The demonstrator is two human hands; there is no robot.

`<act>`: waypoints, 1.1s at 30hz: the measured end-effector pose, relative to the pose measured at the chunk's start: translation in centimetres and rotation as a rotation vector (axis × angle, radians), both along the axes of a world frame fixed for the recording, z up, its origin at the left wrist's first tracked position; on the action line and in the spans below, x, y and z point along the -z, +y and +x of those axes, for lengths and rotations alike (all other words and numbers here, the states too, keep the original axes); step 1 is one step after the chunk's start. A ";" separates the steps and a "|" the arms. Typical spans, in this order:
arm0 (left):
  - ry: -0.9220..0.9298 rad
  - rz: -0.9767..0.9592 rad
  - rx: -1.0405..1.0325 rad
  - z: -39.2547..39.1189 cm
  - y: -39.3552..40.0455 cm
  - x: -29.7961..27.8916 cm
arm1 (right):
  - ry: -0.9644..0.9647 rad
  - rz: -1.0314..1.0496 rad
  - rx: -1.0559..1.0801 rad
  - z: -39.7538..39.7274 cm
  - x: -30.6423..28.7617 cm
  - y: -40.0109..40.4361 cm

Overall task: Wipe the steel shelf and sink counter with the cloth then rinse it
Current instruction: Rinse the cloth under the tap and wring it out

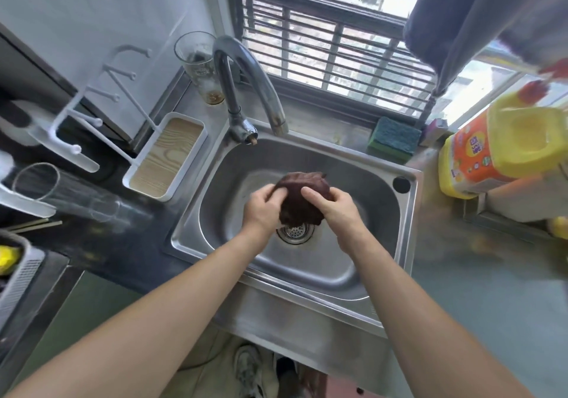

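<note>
A dark brown cloth (299, 201), bunched into a wad, hangs over the middle of the steel sink basin (362, 244), just above the drain strainer (294, 232). My left hand (261, 210) grips its left side with curled fingers. My right hand (335, 210) grips its right side, thumb on top. The curved faucet (246, 90) arches over the back of the basin, its spout ending behind the cloth. No running water is visible. The steel counter rim (307, 311) frames the basin.
A white cup rack with a wood-look tray (166, 157) stands left of the sink, with drinking glasses (199, 65) nearby. A green-blue sponge (395, 139) lies at the back right. A yellow and orange detergent jug (491, 151) stands on the right shelf by the window.
</note>
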State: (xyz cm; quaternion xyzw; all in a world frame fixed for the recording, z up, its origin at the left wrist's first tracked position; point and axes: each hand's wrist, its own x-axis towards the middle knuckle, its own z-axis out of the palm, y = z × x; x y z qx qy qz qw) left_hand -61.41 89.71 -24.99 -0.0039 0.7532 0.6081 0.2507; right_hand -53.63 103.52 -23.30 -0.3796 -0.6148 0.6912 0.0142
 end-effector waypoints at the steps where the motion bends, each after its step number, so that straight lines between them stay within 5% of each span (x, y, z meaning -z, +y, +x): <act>1: -0.019 -0.003 -0.080 -0.4 0.0 -0.1 | -0.009 0.039 0.010 0.1 0.1 0.3; 9: -0.082 0.011 -0.474 -4.2 -1.5 -0.7 | 0.053 0.108 0.201 1.2 0.7 3.3; 13: -0.428 -0.199 -0.161 -4.6 -1.8 -0.6 | 0.044 -0.024 0.103 1.2 1.0 3.2; 19: -0.835 -0.370 0.567 -4.4 -2.5 -1.6 | -0.076 0.189 0.229 0.9 2.2 3.4; 23: -0.630 -0.324 0.779 -4.9 -3.3 -0.8 | -0.112 0.281 0.316 1.2 2.1 3.8; 30: -0.199 -0.345 0.400 -6.8 -5.9 1.1 | -0.180 0.354 0.389 2.2 2.1 6.0; 33: -0.159 -0.237 0.302 -7.1 -5.7 0.7 | -0.154 0.341 0.373 1.8 2.1 5.8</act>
